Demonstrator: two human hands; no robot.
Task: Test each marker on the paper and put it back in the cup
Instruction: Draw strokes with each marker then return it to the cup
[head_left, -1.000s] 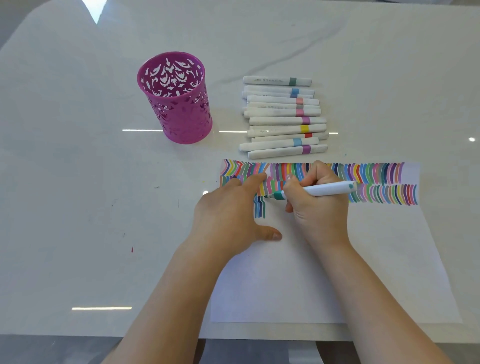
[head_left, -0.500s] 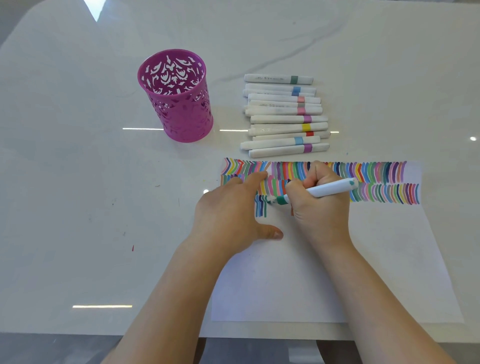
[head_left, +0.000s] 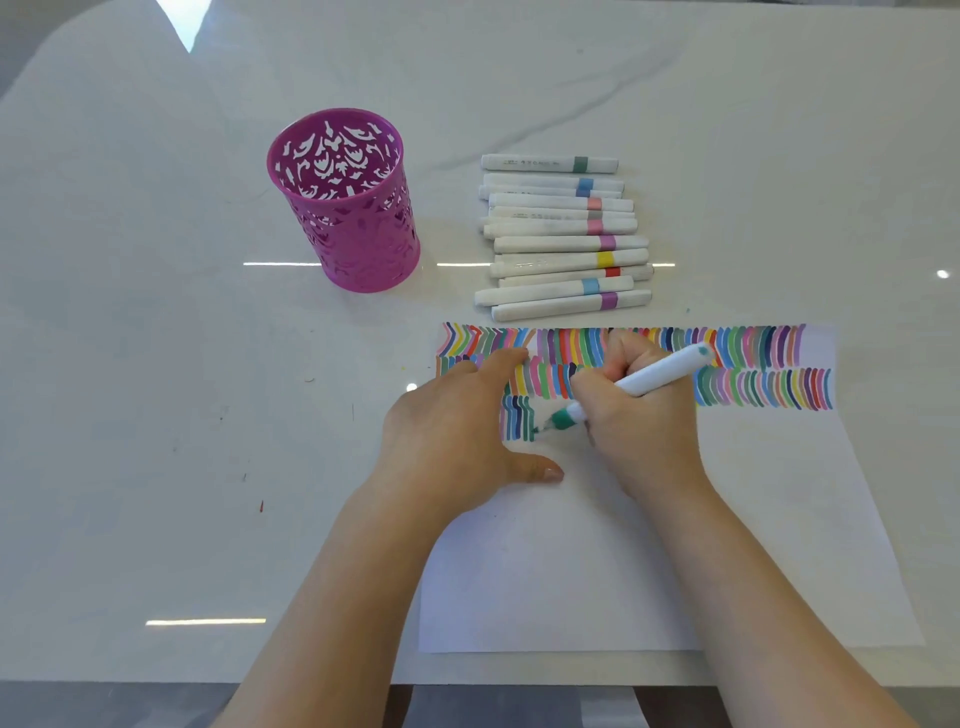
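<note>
Paper (head_left: 675, 545) lies on the near right part of the white table (head_left: 156, 441), its far edge filled with two rows of coloured strokes, with a short third row begun at the left. We see the right hand (head_left: 641, 415) curled round a green marker (head_left: 657, 376), whose bare tip touches the sheet at the right end of that third row. The barrel slants up and to the right, above the second row. The left hand (head_left: 457, 431) lies flat across the paper's left edge, fingers straight and pressing down, thumb stretched to the right (its fingertips cover the left part of the second row). The two hands sit just beside each other, apart, with the marker's tip between them, and the right hand hides a stretch of both full rows. Beyond the paper a pile of capped markers (head_left: 561, 244) lies on the table, white barrels with coloured bands, all running left to right. Left of the pile stands the pink cup (head_left: 348, 208), upright, its wall pierced with cut-outs. We also find small ink specks on the table at the left.
</note>
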